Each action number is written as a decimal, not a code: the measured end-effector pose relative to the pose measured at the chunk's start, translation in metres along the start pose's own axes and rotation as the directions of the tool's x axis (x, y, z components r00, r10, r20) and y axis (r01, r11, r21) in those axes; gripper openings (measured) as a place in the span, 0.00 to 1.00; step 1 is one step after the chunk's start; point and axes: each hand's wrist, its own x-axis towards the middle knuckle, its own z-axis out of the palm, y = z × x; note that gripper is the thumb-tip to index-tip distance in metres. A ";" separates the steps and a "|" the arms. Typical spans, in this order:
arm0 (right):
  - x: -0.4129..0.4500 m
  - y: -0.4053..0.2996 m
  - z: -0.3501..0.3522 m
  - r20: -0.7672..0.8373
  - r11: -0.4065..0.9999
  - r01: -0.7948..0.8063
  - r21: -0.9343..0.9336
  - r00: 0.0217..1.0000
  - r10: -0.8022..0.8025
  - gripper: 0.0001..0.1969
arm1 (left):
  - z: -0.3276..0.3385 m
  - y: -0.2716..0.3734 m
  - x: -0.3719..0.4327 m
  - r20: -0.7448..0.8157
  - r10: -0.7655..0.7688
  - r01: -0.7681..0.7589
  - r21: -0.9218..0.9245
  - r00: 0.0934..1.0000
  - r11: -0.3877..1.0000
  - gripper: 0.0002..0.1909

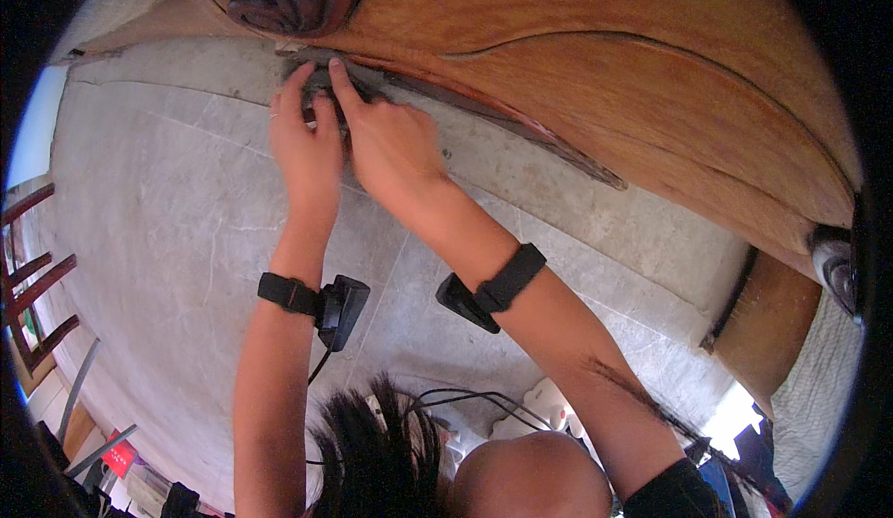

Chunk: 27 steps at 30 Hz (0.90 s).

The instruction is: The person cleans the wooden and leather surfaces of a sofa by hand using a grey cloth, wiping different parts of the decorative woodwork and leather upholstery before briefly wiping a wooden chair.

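My left hand [303, 134] reaches to the foot of a large wooden furniture panel [593, 92], its fingers bent and spread over a dark, soft-looking item [321, 78]. Beside it, my right hand [394, 138] points its index finger onto the same dark item, with the other fingers curled under. The item lies low against the panel's bottom edge, partly hidden by both hands; its exact kind is unclear. Whether either hand grips it cannot be made out. A ring [274, 115] sits on a left finger.
A carved dark scroll [279, 12] overhangs the hands. Black straps with small devices circle the left wrist [289, 295] and right forearm [509, 277]; a cable [321, 364] trails from the left one. Grey tile floor [174, 225] spreads below. Dark wooden bars [42, 281] stand far left.
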 end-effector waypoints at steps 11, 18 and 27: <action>-0.007 -0.007 0.002 -0.143 0.988 0.083 -0.129 0.984 -0.101 0.32 | 0.002 -0.021 0.012 -0.010 0.113 -0.101 0.386 0.994 0.917 0.27; -0.017 -0.011 0.002 -0.103 0.985 0.169 0.036 0.981 -0.164 0.28 | -0.014 -0.012 0.026 0.083 0.055 -0.085 0.413 0.995 0.907 0.29; -0.038 -0.011 -0.008 -0.082 0.976 0.106 0.192 0.992 -0.092 0.25 | 0.006 -0.073 0.044 -0.248 0.072 0.071 0.522 0.966 0.850 0.24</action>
